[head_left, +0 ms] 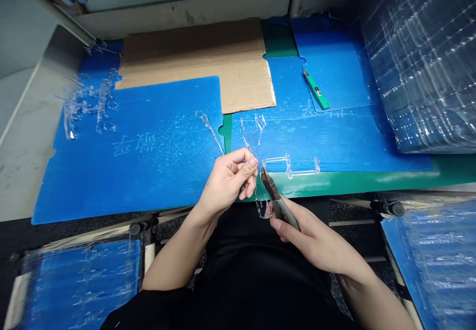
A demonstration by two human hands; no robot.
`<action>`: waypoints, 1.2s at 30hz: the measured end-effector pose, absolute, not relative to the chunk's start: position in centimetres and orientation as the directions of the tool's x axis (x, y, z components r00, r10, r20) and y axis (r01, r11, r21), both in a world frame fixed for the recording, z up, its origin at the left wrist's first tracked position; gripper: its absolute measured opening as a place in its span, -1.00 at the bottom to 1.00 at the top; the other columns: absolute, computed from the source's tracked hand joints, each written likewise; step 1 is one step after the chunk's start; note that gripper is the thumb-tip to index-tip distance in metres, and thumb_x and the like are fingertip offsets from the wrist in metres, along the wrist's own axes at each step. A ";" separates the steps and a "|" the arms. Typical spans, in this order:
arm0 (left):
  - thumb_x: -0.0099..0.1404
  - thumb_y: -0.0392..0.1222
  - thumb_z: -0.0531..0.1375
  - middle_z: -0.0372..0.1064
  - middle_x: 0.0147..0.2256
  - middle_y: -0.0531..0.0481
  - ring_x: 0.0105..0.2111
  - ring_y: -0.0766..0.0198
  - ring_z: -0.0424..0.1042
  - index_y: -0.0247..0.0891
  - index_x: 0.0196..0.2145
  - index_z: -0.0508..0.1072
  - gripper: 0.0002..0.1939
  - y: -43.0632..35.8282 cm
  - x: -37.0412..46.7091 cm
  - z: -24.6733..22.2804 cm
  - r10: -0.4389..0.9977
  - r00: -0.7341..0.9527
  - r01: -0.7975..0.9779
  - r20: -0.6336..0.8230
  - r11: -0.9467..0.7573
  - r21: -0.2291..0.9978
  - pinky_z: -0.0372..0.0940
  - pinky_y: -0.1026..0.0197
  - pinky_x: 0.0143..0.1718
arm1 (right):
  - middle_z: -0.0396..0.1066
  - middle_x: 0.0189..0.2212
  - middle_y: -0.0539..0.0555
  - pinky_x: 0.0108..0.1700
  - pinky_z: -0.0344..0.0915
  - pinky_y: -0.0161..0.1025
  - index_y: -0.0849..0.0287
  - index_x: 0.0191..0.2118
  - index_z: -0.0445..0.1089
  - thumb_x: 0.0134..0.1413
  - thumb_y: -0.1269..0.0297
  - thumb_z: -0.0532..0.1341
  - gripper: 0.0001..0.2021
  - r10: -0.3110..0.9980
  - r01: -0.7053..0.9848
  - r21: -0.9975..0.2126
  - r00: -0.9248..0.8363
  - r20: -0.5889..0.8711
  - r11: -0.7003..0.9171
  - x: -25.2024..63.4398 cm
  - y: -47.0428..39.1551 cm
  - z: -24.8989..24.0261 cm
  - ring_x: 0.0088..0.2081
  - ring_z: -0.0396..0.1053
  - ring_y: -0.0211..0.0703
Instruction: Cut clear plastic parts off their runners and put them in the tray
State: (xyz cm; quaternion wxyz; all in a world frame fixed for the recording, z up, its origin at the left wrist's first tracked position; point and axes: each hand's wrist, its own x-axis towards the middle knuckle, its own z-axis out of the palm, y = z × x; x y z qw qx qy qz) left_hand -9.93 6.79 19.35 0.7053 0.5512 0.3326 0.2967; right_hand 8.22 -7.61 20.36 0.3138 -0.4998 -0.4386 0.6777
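My left hand (230,179) is closed, thumb and forefinger pinching a clear plastic part (263,203). That part stretches above and below the fingers, and its gripped middle is hidden. In my right hand (297,228) are grey-handled cutting pliers (277,198), their dark jaws beside the left fingertips. Whether the jaws touch the plastic I cannot tell. Just right of the jaws lies a clear angular plastic piece (289,165) near the table's front edge; whether it joins the held part is unclear. Another thin clear strip (211,129) rests on the blue sheet to the left.
Blue sheets (167,171) and cardboard (197,52) cover much of the green table (334,184). A green utility knife (316,89) lies at right, before tall stacked clear trays (427,67). Clear plastic pieces (89,102) pile up at left. Racks with filled trays (89,280) flank my body.
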 end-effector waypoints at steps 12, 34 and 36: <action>0.47 0.25 0.29 0.43 -0.63 0.07 -0.75 0.43 0.21 -0.20 -0.41 0.33 -0.49 8.9 -5.7 18.8 0.703 0.632 0.284 -0.327 0.182 0.941 0.03 0.36 -0.67 | 0.03 -0.50 -0.19 -0.48 -0.17 -0.37 0.16 -0.17 0.33 0.32 0.04 0.41 -0.67 0.845 -0.672 -0.521 -0.343 -0.411 -0.526 9.1 -7.5 15.8 -0.52 -0.17 -0.40; 0.63 0.01 0.11 0.64 -0.19 -0.07 -0.25 0.11 0.55 -0.08 -0.05 0.55 -0.75 8.8 -7.8 26.6 0.793 0.598 0.765 0.112 -0.607 0.216 0.22 0.14 -0.30 | 0.15 -0.45 0.01 -0.44 0.13 -0.11 -0.02 -0.14 0.44 0.21 -0.10 0.40 -0.68 0.862 -0.555 -0.733 0.054 -0.504 -0.394 13.0 -15.3 15.3 -0.47 0.11 -0.12; 0.61 0.10 0.10 0.63 -0.21 -0.07 -0.26 0.10 0.53 -0.05 -0.05 0.60 -0.67 10.1 -15.5 30.5 0.894 0.313 0.914 0.319 -0.375 0.153 0.29 0.07 -0.21 | 0.18 -0.48 0.05 -0.46 0.17 -0.02 -0.09 -0.17 0.45 0.12 -0.20 0.40 -0.64 0.869 -0.356 -0.853 0.179 -0.462 -0.380 14.2 -13.4 15.9 -0.49 0.15 -0.01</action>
